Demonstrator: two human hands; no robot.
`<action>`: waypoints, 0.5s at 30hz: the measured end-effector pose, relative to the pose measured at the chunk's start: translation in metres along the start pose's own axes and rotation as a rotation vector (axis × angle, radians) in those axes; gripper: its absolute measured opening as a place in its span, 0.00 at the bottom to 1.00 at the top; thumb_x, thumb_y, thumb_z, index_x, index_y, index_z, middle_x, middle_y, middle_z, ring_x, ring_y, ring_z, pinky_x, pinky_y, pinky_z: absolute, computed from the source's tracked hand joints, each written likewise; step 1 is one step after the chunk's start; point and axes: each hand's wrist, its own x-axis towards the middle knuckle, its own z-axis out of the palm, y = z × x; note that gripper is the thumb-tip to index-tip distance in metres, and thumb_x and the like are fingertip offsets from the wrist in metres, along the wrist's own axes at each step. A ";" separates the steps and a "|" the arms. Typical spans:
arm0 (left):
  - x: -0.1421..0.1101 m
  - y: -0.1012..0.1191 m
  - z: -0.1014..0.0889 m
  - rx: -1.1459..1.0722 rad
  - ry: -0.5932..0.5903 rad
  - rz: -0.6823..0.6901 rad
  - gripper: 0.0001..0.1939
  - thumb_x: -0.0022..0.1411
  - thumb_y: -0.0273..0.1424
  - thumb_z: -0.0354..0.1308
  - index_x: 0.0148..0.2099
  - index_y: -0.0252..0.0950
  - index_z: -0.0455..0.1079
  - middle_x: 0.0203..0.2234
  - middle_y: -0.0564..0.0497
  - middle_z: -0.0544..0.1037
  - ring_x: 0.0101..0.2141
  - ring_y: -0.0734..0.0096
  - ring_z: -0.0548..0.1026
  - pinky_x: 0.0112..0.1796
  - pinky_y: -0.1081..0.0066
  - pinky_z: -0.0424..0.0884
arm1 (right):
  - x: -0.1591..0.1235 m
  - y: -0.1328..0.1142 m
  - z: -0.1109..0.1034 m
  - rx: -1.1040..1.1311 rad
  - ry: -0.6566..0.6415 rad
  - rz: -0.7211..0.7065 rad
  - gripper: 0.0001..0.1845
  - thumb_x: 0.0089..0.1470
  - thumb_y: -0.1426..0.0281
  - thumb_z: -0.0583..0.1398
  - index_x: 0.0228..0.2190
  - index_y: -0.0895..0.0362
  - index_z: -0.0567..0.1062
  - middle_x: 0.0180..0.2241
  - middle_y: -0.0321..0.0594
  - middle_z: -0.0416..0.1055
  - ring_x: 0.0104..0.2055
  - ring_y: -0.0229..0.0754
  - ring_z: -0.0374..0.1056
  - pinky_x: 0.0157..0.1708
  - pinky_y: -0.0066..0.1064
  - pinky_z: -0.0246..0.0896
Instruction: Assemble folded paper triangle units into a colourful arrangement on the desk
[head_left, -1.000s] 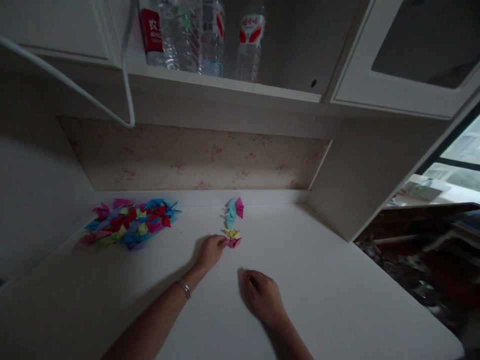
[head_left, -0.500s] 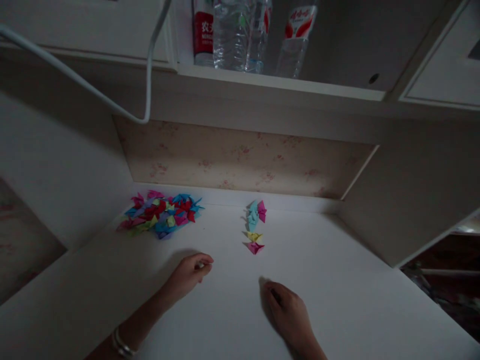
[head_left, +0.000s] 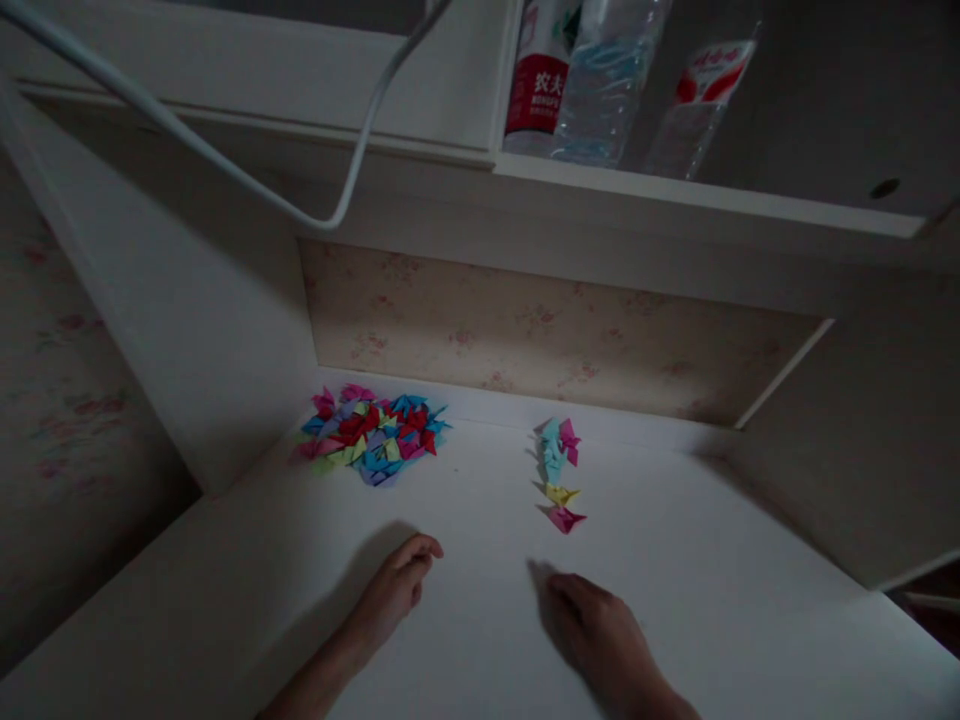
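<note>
My left hand [head_left: 401, 583] hovers over the white tabletop, its index finger bent forward and the thumb apart below it; nothing shows in it. Over to the right, my right hand [head_left: 600, 620] is low at the tabletop with its fingers curled together, and their inner side is hidden. Beyond the left hand lies a heap of folded paper cranes [head_left: 375, 432] in red, blue, pink, purple and green. Ahead of the right hand, a short row holds a pink paper crane [head_left: 565, 519], a yellow one [head_left: 561, 494], light blue folded paper [head_left: 553, 452] and a magenta one [head_left: 569, 442].
A shelf [head_left: 697, 200] overhangs the back of the white tabletop [head_left: 480, 650], with a red-labelled bottle [head_left: 538, 90] and other clear plastic bottles [head_left: 607, 95] on it. A pale cable [head_left: 247, 185] hangs at upper left. Side panels [head_left: 172, 300] close off both sides.
The view has swung to the left, so the scene sits further right. My left hand's thumb and index finger have moved apart. My right hand stays curled; the paper cranes lie as before.
</note>
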 end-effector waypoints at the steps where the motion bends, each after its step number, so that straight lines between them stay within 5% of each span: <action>1: -0.001 0.001 -0.001 -0.010 -0.014 0.000 0.10 0.50 0.36 0.51 0.35 0.37 0.66 0.15 0.63 0.54 0.15 0.81 0.50 0.18 0.78 0.44 | 0.013 -0.013 0.001 0.004 -0.023 -0.050 0.16 0.58 0.68 0.49 0.36 0.52 0.76 0.35 0.39 0.77 0.36 0.41 0.73 0.36 0.26 0.61; 6: 0.006 -0.012 -0.008 0.005 -0.038 0.042 0.08 0.50 0.32 0.50 0.33 0.36 0.66 0.14 0.64 0.53 0.15 0.81 0.49 0.18 0.77 0.43 | 0.097 -0.080 0.017 0.088 -0.058 -0.274 0.14 0.57 0.71 0.51 0.38 0.54 0.75 0.39 0.38 0.74 0.40 0.38 0.70 0.41 0.25 0.60; 11: 0.021 -0.024 -0.011 0.009 0.009 0.040 0.07 0.48 0.34 0.53 0.28 0.36 0.67 0.12 0.63 0.53 0.15 0.80 0.49 0.18 0.76 0.43 | 0.175 -0.125 0.042 -0.048 -0.131 -0.319 0.19 0.55 0.66 0.55 0.49 0.52 0.70 0.58 0.42 0.59 0.45 0.42 0.69 0.44 0.32 0.64; 15: 0.023 -0.021 -0.013 -0.014 0.015 -0.013 0.06 0.47 0.34 0.55 0.26 0.36 0.67 0.11 0.63 0.53 0.14 0.80 0.50 0.18 0.76 0.42 | 0.209 -0.147 0.054 -0.114 -0.134 -0.318 0.22 0.55 0.68 0.53 0.52 0.52 0.67 0.61 0.45 0.54 0.42 0.45 0.70 0.38 0.38 0.68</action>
